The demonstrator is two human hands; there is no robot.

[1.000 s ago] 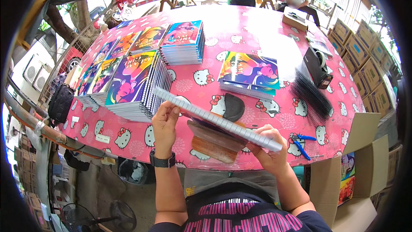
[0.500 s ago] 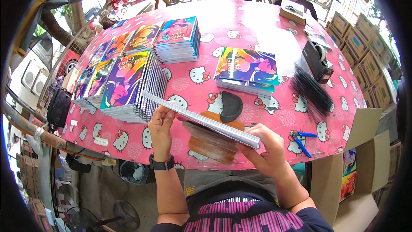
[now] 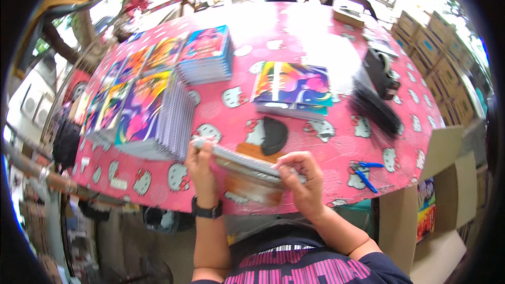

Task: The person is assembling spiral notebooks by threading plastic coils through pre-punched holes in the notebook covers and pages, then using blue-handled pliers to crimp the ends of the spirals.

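Just below frame centre, the left hand (image 3: 201, 165) and right hand (image 3: 301, 179) are each pinching an end of the bundle of booklets (image 3: 239, 162), holding it edge-up above the brown board (image 3: 251, 181); both grips are closing around its ends. For a square bundle, the edges are best tapped flat with even pressure; fingers staying clear of the spines.

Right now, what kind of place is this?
Probably an outdoor packing spot for booklets. Stacks of colourful booklets cover a table with a pink cartoon cloth, cardboard boxes are piled to the right, and both hands hold a thin stack.
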